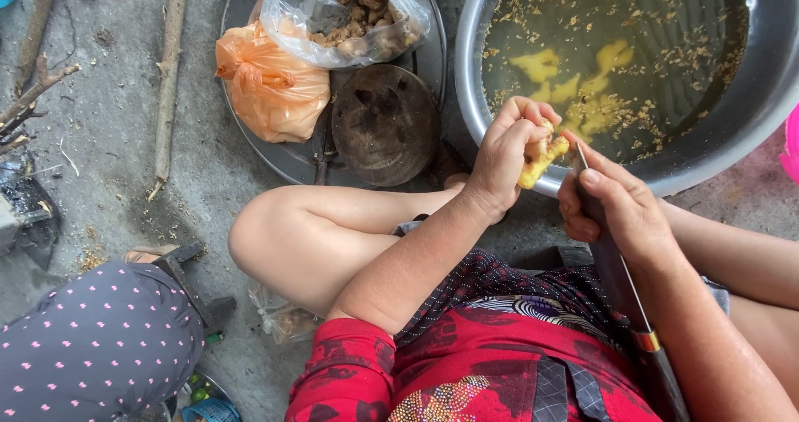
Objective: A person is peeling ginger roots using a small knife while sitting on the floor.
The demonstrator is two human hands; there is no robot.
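Yellow ginger root (541, 157) sits tight in my left hand (505, 157) near the big metal bowl (770, 89), and my right hand (620, 210) grips the knife (620, 280), which might slip and cut my thumb.

There is one view only, from a camera worn on the person's head. It looks steeply down over the lap and knee, close to the left hand (503, 156) and right hand (620, 206), which sit just right of the middle. Its upper edge takes in the metal basin (749, 97), the round tray (250, 151) and the concrete floor (108, 164) beyond.
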